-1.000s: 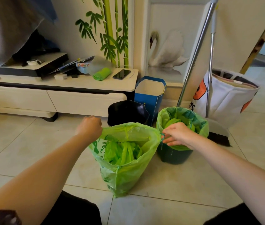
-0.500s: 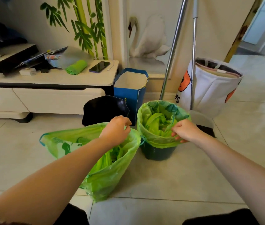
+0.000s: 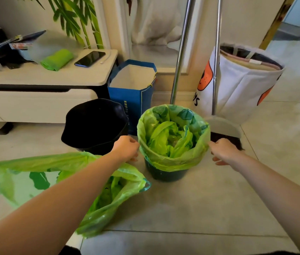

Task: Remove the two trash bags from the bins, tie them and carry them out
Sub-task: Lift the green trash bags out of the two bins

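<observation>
Glossy floor tiles (image 3: pixel 210 208), crinkly green bag (image 3: pixel 173 144), round bin (image 3: pixel 165 174)

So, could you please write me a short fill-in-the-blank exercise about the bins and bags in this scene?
1. The removed green bag lies on the ____.
2. The other green bag still lines the dark green ____.
3. The empty bin beside it is ____ in colour.
4. The phone lies on the white ____.

Missing words: floor; bin; black; cabinet
</observation>
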`<state>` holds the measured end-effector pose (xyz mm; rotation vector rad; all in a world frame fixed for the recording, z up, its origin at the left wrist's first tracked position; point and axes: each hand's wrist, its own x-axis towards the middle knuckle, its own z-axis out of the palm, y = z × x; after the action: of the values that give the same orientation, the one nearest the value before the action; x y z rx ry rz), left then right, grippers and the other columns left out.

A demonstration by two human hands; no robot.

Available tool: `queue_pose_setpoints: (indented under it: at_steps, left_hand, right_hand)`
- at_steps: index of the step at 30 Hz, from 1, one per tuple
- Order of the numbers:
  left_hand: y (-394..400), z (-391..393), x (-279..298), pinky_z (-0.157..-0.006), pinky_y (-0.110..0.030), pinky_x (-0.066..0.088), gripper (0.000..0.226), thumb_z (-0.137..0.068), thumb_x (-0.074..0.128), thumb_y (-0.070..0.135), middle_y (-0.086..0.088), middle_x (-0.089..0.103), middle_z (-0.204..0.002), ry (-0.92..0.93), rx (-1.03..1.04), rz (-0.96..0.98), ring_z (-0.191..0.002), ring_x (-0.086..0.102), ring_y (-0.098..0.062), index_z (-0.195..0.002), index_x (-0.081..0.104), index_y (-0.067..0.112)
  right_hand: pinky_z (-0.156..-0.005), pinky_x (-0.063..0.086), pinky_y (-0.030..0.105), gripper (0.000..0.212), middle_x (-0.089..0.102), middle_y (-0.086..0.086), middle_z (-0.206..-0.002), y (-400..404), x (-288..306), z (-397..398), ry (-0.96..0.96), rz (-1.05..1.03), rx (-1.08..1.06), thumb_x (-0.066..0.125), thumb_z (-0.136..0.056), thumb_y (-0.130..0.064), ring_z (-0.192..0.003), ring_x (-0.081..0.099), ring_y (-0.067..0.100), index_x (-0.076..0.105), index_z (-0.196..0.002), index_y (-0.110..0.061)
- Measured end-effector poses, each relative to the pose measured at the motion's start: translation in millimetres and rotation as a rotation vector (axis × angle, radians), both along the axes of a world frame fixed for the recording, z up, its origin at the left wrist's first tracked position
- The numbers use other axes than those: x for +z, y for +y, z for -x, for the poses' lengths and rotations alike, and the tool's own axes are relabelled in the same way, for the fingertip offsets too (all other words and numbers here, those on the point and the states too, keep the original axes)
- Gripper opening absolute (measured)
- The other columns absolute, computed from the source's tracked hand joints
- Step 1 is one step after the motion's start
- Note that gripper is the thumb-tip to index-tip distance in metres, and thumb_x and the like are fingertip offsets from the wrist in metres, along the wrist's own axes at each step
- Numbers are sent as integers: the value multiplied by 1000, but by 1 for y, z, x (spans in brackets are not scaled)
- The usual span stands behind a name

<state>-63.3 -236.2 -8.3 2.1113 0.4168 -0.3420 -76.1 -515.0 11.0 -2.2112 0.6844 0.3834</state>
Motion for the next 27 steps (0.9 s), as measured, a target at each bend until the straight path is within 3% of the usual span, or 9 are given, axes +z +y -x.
queue_pose_setpoints:
  at_steps: [3, 6, 10, 12, 15, 18, 21, 25, 27]
  left_hand:
    - [-11, -10, -16, -70, -41, 58, 28, -92, 57, 26, -17, 59, -84, 92, 103, 119, -71, 61, -28, -102, 61, -1]
    - [-17, -17, -26, -60, -34, 54, 54, -90, 56, 39, -22, 61, -110, 180, 254, 301, -71, 60, -26, -127, 51, -1]
    - [-22, -20, -23, -61, -37, 53, 43, -94, 56, 26, -14, 60, -93, 183, 334, 512, -74, 62, -27, -128, 47, 0]
    - [-17, -22, -23, -63, -38, 55, 46, -91, 62, 18, -16, 61, -96, 182, 366, 567, -75, 64, -28, -129, 45, 0]
    - [-13, -23, -15, -58, -33, 51, 29, -87, 64, 7, -15, 62, -87, 149, 376, 580, -70, 62, -24, -113, 55, -3]
    - [-15, -24, -5, -56, -30, 49, 8, -86, 66, 7, -12, 62, -81, 109, 382, 592, -68, 61, -22, -92, 61, 4]
    - [-15, -26, 0, -51, -28, 49, 15, -86, 67, 9, -10, 63, -80, 18, 402, 592, -69, 62, -20, -100, 63, 6]
    - [-16, -29, 11, -60, -29, 51, 4, -91, 62, 12, -7, 63, -80, -113, 387, 597, -71, 61, -19, -95, 61, 11]
    - [-15, -30, 18, -70, -35, 56, 5, -92, 60, 15, -7, 64, -84, -167, 367, 580, -77, 62, -21, -87, 61, 15]
  right_hand:
    - [-65, 56, 36, 57, 57, 19, -117, -9, -12, -8, 68, -215, -120, 41, -97, -41, -90, 63, 30, 32, -141, -6]
    - [-67, 55, 39, 54, 57, 21, -115, -10, -16, -14, 98, -393, -199, 41, -98, -39, -91, 63, 34, 32, -141, -8]
    - [-64, 54, 37, 37, 63, 20, -102, -7, -15, -16, 79, -551, -224, 48, -97, -24, -79, 64, 29, 46, -126, -1]
    - [-63, 53, 35, 34, 63, 16, -93, -5, -15, -17, 51, -628, -269, 55, -93, -14, -74, 62, 25, 48, -124, -1]
    - [-56, 47, 31, 37, 60, 12, -87, -2, -16, -21, 4, -657, -304, 59, -91, -9, -68, 58, 21, 48, -125, -2]
    - [-55, 46, 30, 36, 60, 13, -92, 4, -14, -23, -51, -590, -327, 62, -89, -17, -71, 56, 22, 50, -120, -3]
    - [-57, 47, 31, 33, 61, 15, -104, 3, -13, -25, -111, -538, -359, 62, -88, -23, -83, 56, 27, 55, -114, -4]
    - [-55, 44, 30, 9, 57, 9, -90, 0, -4, -28, -226, -549, -363, 54, -93, -23, -72, 51, 20, 58, -88, -17]
    - [-61, 47, 32, 10, 57, 5, -85, 1, 0, -29, -308, -569, -349, 49, -95, -20, -72, 52, 19, 58, -93, -20]
